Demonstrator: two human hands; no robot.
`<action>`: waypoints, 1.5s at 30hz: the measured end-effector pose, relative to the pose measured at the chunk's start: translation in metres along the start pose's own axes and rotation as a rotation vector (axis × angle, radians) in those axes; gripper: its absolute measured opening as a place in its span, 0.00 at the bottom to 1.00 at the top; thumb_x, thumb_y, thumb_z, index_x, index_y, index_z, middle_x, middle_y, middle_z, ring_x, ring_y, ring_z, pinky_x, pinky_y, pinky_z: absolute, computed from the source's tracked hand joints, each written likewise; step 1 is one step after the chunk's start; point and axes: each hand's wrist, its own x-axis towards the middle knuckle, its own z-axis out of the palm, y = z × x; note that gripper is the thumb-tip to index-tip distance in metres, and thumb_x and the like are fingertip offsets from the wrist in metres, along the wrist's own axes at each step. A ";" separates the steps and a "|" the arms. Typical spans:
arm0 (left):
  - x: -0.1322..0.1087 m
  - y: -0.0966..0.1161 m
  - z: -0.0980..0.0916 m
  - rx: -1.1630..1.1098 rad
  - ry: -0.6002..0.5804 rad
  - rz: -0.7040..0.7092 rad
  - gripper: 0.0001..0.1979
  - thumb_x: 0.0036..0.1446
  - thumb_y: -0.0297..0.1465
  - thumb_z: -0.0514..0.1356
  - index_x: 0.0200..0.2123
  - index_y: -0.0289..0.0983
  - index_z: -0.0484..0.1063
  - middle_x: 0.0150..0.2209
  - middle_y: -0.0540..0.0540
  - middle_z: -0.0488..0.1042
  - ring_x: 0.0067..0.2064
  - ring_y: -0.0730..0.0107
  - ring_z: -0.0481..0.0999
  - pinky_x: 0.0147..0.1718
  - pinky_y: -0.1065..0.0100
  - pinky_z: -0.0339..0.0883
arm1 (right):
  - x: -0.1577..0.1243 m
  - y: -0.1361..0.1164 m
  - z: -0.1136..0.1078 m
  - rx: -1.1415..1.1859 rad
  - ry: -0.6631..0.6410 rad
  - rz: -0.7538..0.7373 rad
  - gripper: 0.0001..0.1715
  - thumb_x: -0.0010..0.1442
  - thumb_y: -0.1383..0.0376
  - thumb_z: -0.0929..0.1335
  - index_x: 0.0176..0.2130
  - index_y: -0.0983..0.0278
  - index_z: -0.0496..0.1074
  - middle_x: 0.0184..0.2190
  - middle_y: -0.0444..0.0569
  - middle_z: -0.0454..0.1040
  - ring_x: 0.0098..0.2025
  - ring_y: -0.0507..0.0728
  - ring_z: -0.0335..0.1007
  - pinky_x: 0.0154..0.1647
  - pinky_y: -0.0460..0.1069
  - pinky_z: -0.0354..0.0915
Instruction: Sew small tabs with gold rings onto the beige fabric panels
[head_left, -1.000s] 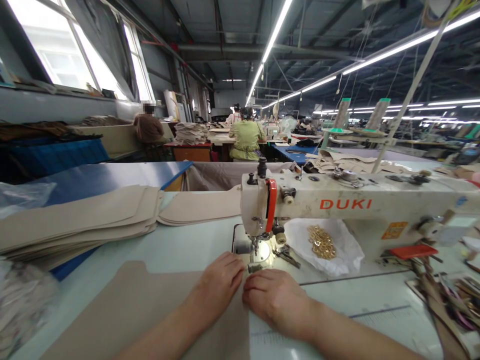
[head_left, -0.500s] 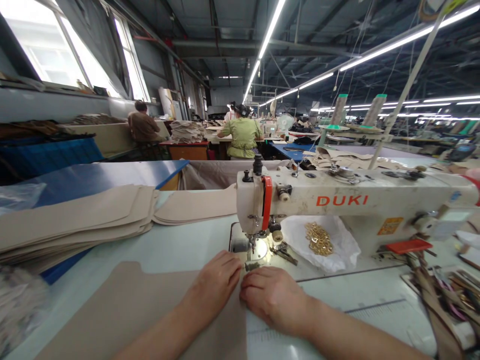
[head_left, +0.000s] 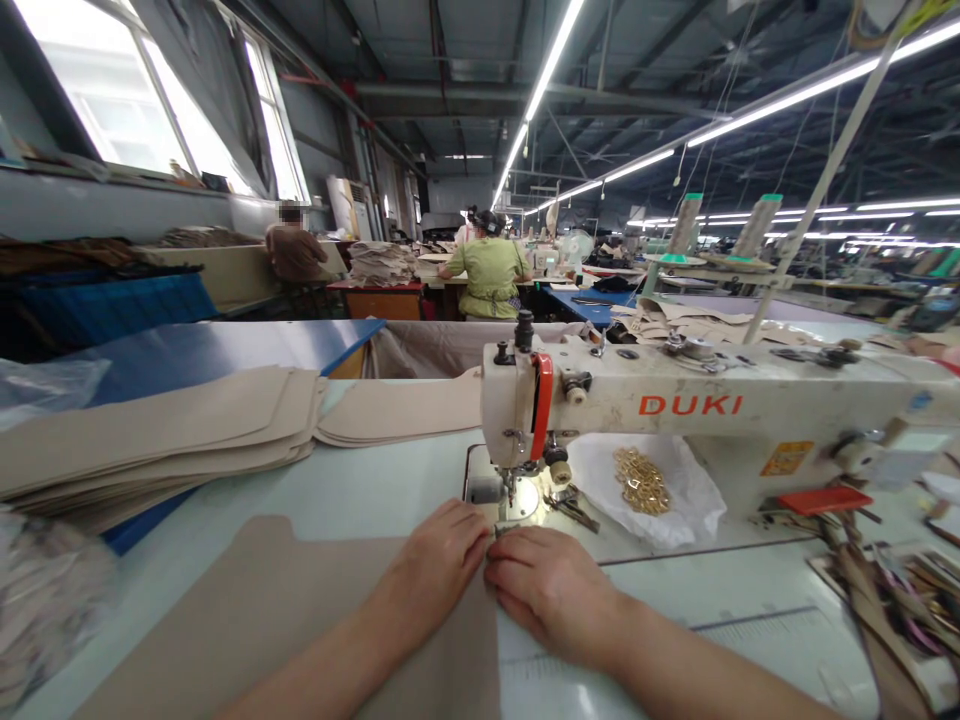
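A flat beige fabric panel (head_left: 330,610) lies on the pale table in front of me. My left hand (head_left: 442,550) rests on its far right corner, fingers bent and pressed together on the edge. Against it, my right hand (head_left: 551,590) has its fingers curled in at the same corner, fingertips hidden. A small dark piece (head_left: 506,528) shows just beyond my fingertips; I cannot make out its kind. The needle and presser foot of the white sewing machine (head_left: 511,485) stand slightly beyond both hands, apart from the panel.
Stacked beige panels (head_left: 187,430) lie at left. Under the machine arm, gold metal rings (head_left: 641,480) sit on white wrapping (head_left: 697,500), beside small metal snips (head_left: 574,507). Straps and tools fill a tray (head_left: 900,610) at right. Co-workers sit farther back.
The view has shifted slightly, so the scene sits a little farther right. My hands stay together at the panel's corner, and less of the small dark piece shows past my right fingers.
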 end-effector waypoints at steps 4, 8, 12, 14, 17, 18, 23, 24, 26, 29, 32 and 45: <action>-0.002 -0.001 0.001 -0.016 -0.003 -0.025 0.09 0.58 0.23 0.53 0.27 0.37 0.68 0.28 0.48 0.72 0.34 0.67 0.70 0.34 0.67 0.66 | 0.002 -0.002 -0.001 -0.060 0.018 0.061 0.10 0.63 0.68 0.61 0.35 0.65 0.70 0.33 0.50 0.73 0.37 0.56 0.68 0.40 0.50 0.66; -0.003 0.000 -0.001 -0.043 0.002 -0.036 0.09 0.57 0.22 0.53 0.27 0.37 0.69 0.29 0.48 0.73 0.34 0.68 0.71 0.35 0.67 0.67 | 0.004 -0.003 0.000 -0.079 0.034 0.072 0.08 0.62 0.69 0.62 0.34 0.65 0.70 0.33 0.51 0.73 0.38 0.56 0.68 0.42 0.50 0.66; -0.002 0.002 -0.004 -0.059 -0.001 -0.041 0.08 0.56 0.22 0.54 0.28 0.37 0.69 0.29 0.49 0.74 0.34 0.68 0.71 0.35 0.67 0.68 | 0.005 -0.002 0.003 -0.099 0.051 0.066 0.08 0.62 0.69 0.62 0.32 0.65 0.70 0.32 0.50 0.73 0.37 0.56 0.67 0.41 0.49 0.66; -0.002 0.004 -0.006 -0.074 0.003 -0.042 0.07 0.55 0.21 0.55 0.29 0.37 0.70 0.30 0.49 0.74 0.35 0.68 0.71 0.35 0.67 0.68 | 0.005 -0.001 0.005 -0.116 0.058 0.063 0.07 0.62 0.69 0.63 0.32 0.65 0.70 0.33 0.50 0.73 0.36 0.56 0.67 0.40 0.49 0.66; -0.003 0.005 -0.008 -0.096 0.011 -0.043 0.08 0.55 0.20 0.55 0.30 0.38 0.70 0.31 0.49 0.75 0.35 0.68 0.72 0.36 0.67 0.68 | 0.006 0.000 0.008 -0.153 0.054 0.060 0.06 0.61 0.70 0.64 0.31 0.66 0.69 0.32 0.49 0.73 0.36 0.56 0.67 0.39 0.49 0.66; -0.003 0.005 -0.008 -0.098 0.013 -0.045 0.08 0.55 0.21 0.54 0.30 0.38 0.70 0.32 0.49 0.75 0.35 0.68 0.72 0.37 0.67 0.68 | 0.006 0.000 0.010 -0.170 0.051 0.059 0.07 0.61 0.69 0.65 0.31 0.65 0.69 0.32 0.49 0.73 0.35 0.56 0.67 0.38 0.49 0.66; -0.003 0.005 -0.006 -0.075 0.025 -0.044 0.08 0.56 0.22 0.53 0.30 0.38 0.70 0.32 0.49 0.75 0.35 0.68 0.73 0.36 0.67 0.69 | 0.005 0.003 0.011 -0.217 0.028 0.045 0.07 0.61 0.68 0.65 0.31 0.65 0.70 0.32 0.48 0.73 0.35 0.55 0.66 0.37 0.49 0.64; -0.002 0.005 -0.005 -0.067 0.023 -0.042 0.08 0.56 0.22 0.53 0.30 0.38 0.70 0.31 0.49 0.75 0.35 0.68 0.73 0.36 0.67 0.69 | 0.005 0.004 0.010 -0.218 0.020 0.044 0.06 0.61 0.68 0.65 0.31 0.64 0.70 0.32 0.48 0.73 0.35 0.55 0.66 0.38 0.49 0.64; 0.002 0.004 -0.001 -0.054 0.017 -0.037 0.08 0.56 0.22 0.53 0.30 0.38 0.70 0.31 0.49 0.75 0.35 0.68 0.73 0.36 0.67 0.69 | 0.003 0.007 0.007 -0.219 0.003 0.057 0.06 0.61 0.68 0.66 0.31 0.64 0.70 0.32 0.47 0.73 0.36 0.55 0.66 0.38 0.49 0.63; 0.011 0.003 0.006 -0.047 0.012 -0.018 0.08 0.56 0.22 0.53 0.30 0.37 0.71 0.32 0.47 0.76 0.35 0.67 0.73 0.36 0.66 0.69 | 0.000 0.014 0.004 -0.227 -0.005 0.101 0.05 0.61 0.68 0.66 0.32 0.64 0.70 0.33 0.47 0.73 0.37 0.55 0.66 0.39 0.49 0.63; 0.021 0.001 0.011 -0.040 0.016 -0.021 0.08 0.56 0.23 0.53 0.30 0.37 0.71 0.32 0.47 0.76 0.36 0.66 0.73 0.38 0.65 0.70 | -0.001 0.021 0.002 -0.226 -0.012 0.131 0.03 0.60 0.68 0.67 0.33 0.65 0.69 0.34 0.47 0.73 0.38 0.56 0.67 0.41 0.49 0.63; 0.034 -0.012 0.019 -0.073 0.026 -0.025 0.07 0.55 0.22 0.55 0.32 0.37 0.72 0.34 0.47 0.77 0.38 0.66 0.75 0.40 0.65 0.71 | 0.005 0.033 0.002 -0.125 -0.036 0.210 0.02 0.59 0.70 0.67 0.35 0.67 0.70 0.38 0.50 0.74 0.42 0.56 0.67 0.46 0.48 0.64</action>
